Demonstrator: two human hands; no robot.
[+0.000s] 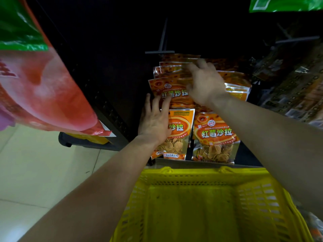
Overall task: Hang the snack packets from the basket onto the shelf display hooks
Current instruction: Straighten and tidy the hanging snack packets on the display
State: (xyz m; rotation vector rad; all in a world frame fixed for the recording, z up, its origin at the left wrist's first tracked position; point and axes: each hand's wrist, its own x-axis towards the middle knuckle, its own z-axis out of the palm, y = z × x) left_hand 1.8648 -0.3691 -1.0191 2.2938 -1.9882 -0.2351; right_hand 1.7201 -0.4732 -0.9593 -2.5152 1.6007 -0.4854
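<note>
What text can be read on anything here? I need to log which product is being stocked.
"HONGSHUSHALA" and "红薯沙拉": lower right orange packet.
"FOOD": round badge on that same packet; the characters under it are too small to read.
"HUSHALA" and "沙拉": lower left orange packet, the rest covered by the left hand.
"红薯沙拉": upper orange packet, beside the right hand.
Bottom strips and the red bag: too blurred.

My left hand (154,119) and right hand (206,82): both bare, no gloves, rings or watch. Forearms bare to frame's lower edges, no sleeves visible.
</note>
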